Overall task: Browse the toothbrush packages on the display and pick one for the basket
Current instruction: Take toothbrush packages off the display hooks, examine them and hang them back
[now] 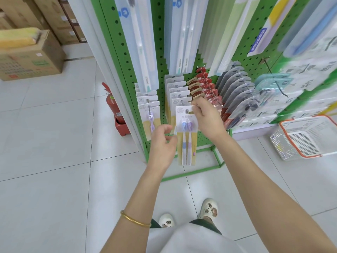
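A toothbrush package with a blue brush and a purple brush on a white and yellow card is in front of the green pegboard display. My right hand pinches its top right corner, by the hang hole. My left hand grips its left edge near the middle. Behind it more of the same packages hang in a row on a hook. A white basket with an orange rim sits on the floor to the right, with nothing visible in it.
Red-carded packs, grey blister packs and tall single-brush packs hang around. A bare hook juts out at right. A red fire extinguisher stands left of the rack. Cardboard boxes are stacked far left.
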Motion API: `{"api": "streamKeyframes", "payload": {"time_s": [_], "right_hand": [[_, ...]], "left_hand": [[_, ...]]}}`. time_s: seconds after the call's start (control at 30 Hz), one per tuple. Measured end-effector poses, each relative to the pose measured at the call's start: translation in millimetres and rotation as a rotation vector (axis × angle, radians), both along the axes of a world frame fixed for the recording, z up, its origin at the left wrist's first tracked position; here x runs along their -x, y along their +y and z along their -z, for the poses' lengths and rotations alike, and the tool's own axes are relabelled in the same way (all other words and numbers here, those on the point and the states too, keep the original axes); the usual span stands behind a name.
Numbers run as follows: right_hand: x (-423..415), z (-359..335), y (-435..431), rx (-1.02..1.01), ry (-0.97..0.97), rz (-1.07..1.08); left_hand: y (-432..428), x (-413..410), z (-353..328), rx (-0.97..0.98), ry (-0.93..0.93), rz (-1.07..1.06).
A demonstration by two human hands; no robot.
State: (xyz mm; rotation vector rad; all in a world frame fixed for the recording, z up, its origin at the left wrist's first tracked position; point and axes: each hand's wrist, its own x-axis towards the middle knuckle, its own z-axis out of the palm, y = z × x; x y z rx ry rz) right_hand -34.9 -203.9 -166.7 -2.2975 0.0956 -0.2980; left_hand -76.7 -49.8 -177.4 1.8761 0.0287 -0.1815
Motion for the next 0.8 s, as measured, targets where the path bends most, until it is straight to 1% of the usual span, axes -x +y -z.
{"api": "streamKeyframes", "payload": {"time_s": [0.17, 0.27, 0.4, 0.57, 0.63, 0.7, 0.77, 0.8], "right_hand": [[3, -9, 2, -0.042, 0.015, -0.056], [8, -15, 4, -0.122, 0.036, -0.072], [14, -15, 12, -0.258, 0.056, -0.09], [26, -10, 28, -0.516, 0.102, -0.066], [37, 0, 33, -0.522, 0.138, -0.045], [52, 15, 38, -0.533, 0.232, -0.063], [66, 28, 44, -0.586, 0.327, -0.109], [71, 33, 47, -0.604, 0.341, -0.125]], "left_hand": [[-4, 1, 1, 0.005, 0.021, 0.009], [-6, 4, 2, 0.058, 0.037, 0.049], [-6, 12, 4, 0.143, -0.009, 0.088], [4, 20, 7, 0.282, 0.033, -0.017], [9, 20, 9, 0.324, 0.056, -0.092], [13, 18, 8, 0.356, 0.082, -0.184], [14, 15, 6, 0.352, 0.071, -0.255], [13, 14, 5, 0.337, 0.052, -0.271]]}}
